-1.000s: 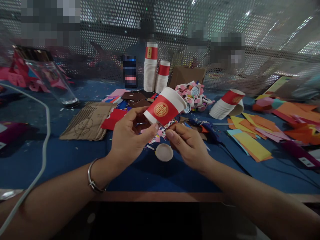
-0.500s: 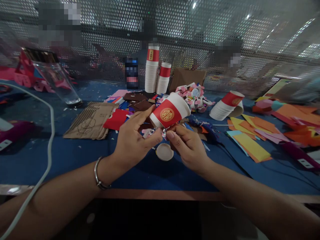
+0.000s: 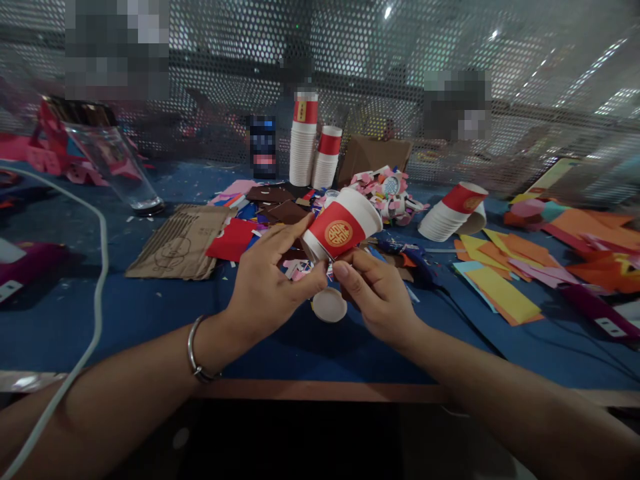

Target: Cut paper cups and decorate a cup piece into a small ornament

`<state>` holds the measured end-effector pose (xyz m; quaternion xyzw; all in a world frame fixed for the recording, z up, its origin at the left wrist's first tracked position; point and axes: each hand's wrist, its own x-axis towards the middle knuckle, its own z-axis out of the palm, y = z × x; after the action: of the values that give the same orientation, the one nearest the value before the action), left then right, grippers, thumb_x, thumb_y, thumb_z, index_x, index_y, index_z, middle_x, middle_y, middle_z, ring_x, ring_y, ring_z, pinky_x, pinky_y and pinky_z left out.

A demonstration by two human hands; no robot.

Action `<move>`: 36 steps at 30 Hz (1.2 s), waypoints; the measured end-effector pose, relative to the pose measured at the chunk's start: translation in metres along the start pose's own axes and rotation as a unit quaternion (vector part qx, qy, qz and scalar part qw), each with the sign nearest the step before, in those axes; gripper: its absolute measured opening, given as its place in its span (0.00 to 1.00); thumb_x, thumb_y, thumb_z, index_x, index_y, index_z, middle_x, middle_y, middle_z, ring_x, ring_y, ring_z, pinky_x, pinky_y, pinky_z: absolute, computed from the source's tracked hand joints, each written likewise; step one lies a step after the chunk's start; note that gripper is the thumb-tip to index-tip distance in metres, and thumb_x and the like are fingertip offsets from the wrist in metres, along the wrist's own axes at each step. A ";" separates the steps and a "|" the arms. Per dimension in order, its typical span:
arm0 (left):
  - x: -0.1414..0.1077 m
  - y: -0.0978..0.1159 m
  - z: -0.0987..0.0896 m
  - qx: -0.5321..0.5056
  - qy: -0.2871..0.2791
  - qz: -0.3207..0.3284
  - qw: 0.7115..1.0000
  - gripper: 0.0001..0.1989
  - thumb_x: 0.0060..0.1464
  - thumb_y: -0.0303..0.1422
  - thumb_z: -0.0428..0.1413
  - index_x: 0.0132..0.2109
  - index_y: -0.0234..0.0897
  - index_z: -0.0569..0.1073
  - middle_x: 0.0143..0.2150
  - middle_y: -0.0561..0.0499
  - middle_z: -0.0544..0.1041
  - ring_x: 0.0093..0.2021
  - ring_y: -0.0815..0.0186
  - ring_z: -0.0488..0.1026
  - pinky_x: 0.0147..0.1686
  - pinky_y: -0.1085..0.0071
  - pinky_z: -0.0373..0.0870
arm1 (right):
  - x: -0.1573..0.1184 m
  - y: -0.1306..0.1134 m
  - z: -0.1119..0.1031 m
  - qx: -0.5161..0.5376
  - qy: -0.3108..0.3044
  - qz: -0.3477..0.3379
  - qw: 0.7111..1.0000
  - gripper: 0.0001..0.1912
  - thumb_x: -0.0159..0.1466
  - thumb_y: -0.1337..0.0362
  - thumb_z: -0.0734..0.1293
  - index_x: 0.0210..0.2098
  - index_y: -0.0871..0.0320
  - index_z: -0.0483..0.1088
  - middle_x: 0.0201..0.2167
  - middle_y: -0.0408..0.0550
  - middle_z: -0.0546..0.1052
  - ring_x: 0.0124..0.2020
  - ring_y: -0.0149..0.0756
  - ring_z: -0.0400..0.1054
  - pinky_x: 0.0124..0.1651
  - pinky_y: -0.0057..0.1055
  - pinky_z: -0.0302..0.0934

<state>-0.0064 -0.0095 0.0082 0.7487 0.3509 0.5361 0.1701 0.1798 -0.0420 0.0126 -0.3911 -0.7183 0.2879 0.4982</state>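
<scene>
A red and white paper cup with a gold round emblem is held tilted above the table, its mouth to the upper right. My left hand grips it around the bottom end, fingers behind and thumb in front. My right hand is closed in a pinch at the cup's lower side, close to my left thumb. What the right fingertips hold, apart from the cup's edge, is too small or hidden to make out. Below the hands a pale round disc lies on the blue table.
Stacked paper cups stand at the back, with another stack leaning at right. Around lie paper scraps, a flat brown paper bag, coloured paper sheets, a blue glue gun, a glass and a white cable.
The cup has turned slightly in my left hand, its emblem shifting a little right and up. Both hands stay in nearly the same place.
</scene>
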 end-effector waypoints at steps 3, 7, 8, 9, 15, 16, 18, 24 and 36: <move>0.000 0.001 -0.002 0.061 0.010 0.059 0.996 0.26 0.56 0.32 0.66 0.62 0.40 0.78 0.53 0.43 0.82 0.51 0.56 0.80 0.55 0.56 0.79 | -0.001 -0.002 0.001 0.021 -0.005 0.002 1.000 0.23 0.74 0.46 0.65 0.30 0.55 0.67 0.23 0.39 0.65 0.23 0.29 0.56 0.27 0.29 0.54; -0.001 0.003 -0.004 0.101 0.037 0.090 0.990 0.26 0.55 0.31 0.66 0.61 0.38 0.78 0.54 0.41 0.82 0.53 0.55 0.80 0.57 0.56 0.79 | -0.003 -0.004 0.001 0.010 -0.002 -0.011 1.000 0.22 0.75 0.48 0.65 0.29 0.55 0.66 0.23 0.38 0.65 0.23 0.29 0.56 0.28 0.30 0.55; -0.001 0.002 -0.004 0.084 0.033 0.082 0.993 0.26 0.55 0.31 0.66 0.61 0.38 0.78 0.53 0.41 0.82 0.53 0.55 0.80 0.56 0.55 0.79 | -0.003 -0.004 0.000 0.005 -0.001 -0.016 1.000 0.22 0.75 0.49 0.65 0.29 0.55 0.66 0.23 0.38 0.65 0.23 0.29 0.56 0.28 0.30 0.55; -0.001 0.002 -0.003 0.054 0.025 0.065 0.996 0.27 0.55 0.32 0.67 0.62 0.38 0.78 0.54 0.40 0.81 0.53 0.54 0.79 0.56 0.55 0.79 | -0.002 -0.004 0.000 0.002 0.000 -0.018 1.000 0.22 0.75 0.49 0.65 0.29 0.55 0.66 0.23 0.38 0.65 0.23 0.29 0.57 0.28 0.30 0.55; 0.003 0.000 0.005 -0.277 -0.044 -0.164 0.946 0.27 0.57 0.41 0.68 0.61 0.38 0.77 0.57 0.41 0.82 0.53 0.56 0.81 0.53 0.58 0.80 | 0.000 0.000 -0.003 0.009 0.004 -0.004 1.000 0.21 0.75 0.48 0.65 0.30 0.54 0.66 0.22 0.38 0.65 0.23 0.29 0.56 0.27 0.30 0.53; 0.004 0.000 0.006 -0.321 -0.055 -0.193 0.926 0.25 0.58 0.42 0.68 0.59 0.38 0.77 0.55 0.42 0.83 0.53 0.56 0.82 0.52 0.59 0.81 | 0.000 0.001 -0.003 0.006 0.005 -0.003 1.000 0.21 0.75 0.48 0.65 0.30 0.54 0.66 0.22 0.38 0.65 0.23 0.29 0.56 0.27 0.30 0.53; 0.006 0.001 0.008 -0.379 -0.065 -0.230 0.894 0.23 0.57 0.43 0.68 0.55 0.37 0.78 0.53 0.43 0.84 0.52 0.56 0.82 0.51 0.61 0.81 | 0.000 0.001 -0.003 -0.002 0.007 -0.008 1.000 0.21 0.75 0.49 0.65 0.30 0.55 0.66 0.22 0.38 0.66 0.23 0.29 0.57 0.27 0.30 0.54; 0.009 0.000 0.006 -0.415 -0.034 -0.230 0.879 0.18 0.52 0.36 0.70 0.48 0.40 0.75 0.47 0.47 0.83 0.47 0.58 0.82 0.46 0.61 0.84 | -0.001 -0.002 -0.004 -0.006 0.004 -0.014 1.000 0.19 0.75 0.52 0.65 0.31 0.55 0.68 0.23 0.39 0.67 0.23 0.28 0.58 0.27 0.29 0.54; 0.002 -0.002 0.007 -0.300 -0.040 -0.154 0.941 0.14 0.56 0.37 0.67 0.45 0.40 0.71 0.37 0.52 0.78 0.36 0.64 0.77 0.37 0.67 0.76 | -0.004 -0.002 -0.003 -0.037 0.004 -0.028 0.999 0.16 0.74 0.55 0.66 0.32 0.55 0.69 0.25 0.39 0.67 0.25 0.29 0.60 0.27 0.29 0.54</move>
<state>0.0000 -0.0058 0.0054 0.6205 0.2774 0.5539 0.4809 0.1832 -0.0467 0.0132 -0.3902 -0.7369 0.2460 0.4942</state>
